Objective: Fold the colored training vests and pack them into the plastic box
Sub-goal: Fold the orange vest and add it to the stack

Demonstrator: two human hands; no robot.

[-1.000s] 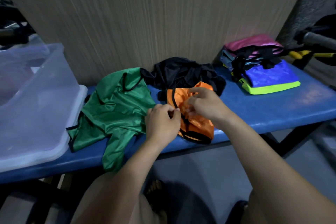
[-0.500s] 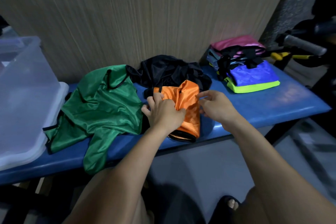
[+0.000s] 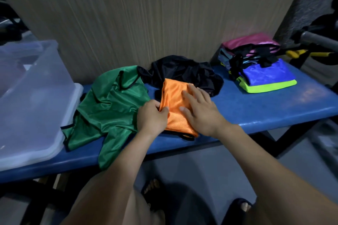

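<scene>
An orange vest (image 3: 172,97), folded into a narrow rectangle, lies on the blue bench (image 3: 274,104). My left hand (image 3: 151,117) pinches its left edge with curled fingers. My right hand (image 3: 199,109) lies flat on top of it, fingers straight, pressing it down. A crumpled green vest (image 3: 109,107) spreads to the left and hangs over the bench's front edge. A crumpled black vest (image 3: 182,73) sits behind the orange one. The clear plastic box (image 3: 33,100) stands at the far left of the bench.
A stack of folded vests (image 3: 259,67), pink on top with blue and neon yellow lower down, sits at the bench's right end. A wood-grain wall rises behind the bench. Dark equipment with a yellow part (image 3: 300,53) stands at far right. Sandalled feet show below.
The orange vest went from a bunched lump to a flat folded rectangle. My right hand moved from its side onto its top and flattened. My left hand still grips the left edge.
</scene>
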